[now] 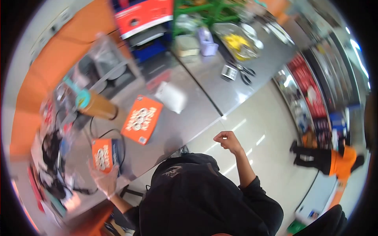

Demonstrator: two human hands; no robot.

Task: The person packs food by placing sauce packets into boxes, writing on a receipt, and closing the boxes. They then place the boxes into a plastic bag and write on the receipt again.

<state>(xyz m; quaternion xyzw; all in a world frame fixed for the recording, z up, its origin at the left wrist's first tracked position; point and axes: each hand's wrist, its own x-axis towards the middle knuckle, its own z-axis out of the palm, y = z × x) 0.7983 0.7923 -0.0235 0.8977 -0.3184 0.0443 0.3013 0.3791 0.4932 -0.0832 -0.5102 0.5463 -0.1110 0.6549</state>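
My left hand point(105, 180), seemingly in a thin clear glove, grips the near end of a small orange box point(101, 156) with white lettering and a dark side. Its thumb and fingers straddle the box, though motion blurs them. My right hand point(228, 141) hangs over the floor in front of the table, fingers curled in and nothing visible in them. A larger orange box point(142, 119) with the same lettering lies on the steel table point(189, 118). Beside it is a blurred white packet point(172, 97). A tall cup of brown drink point(100, 105) with a teal top is further left.
Scissors point(246, 72) and a small white device point(228, 72) lie on the far table section. Behind them sits a tray of yellow items point(238, 41). A thin black cable point(123, 143) loops near the small box. A person in orange point(341, 161) stands by the shelves at right.
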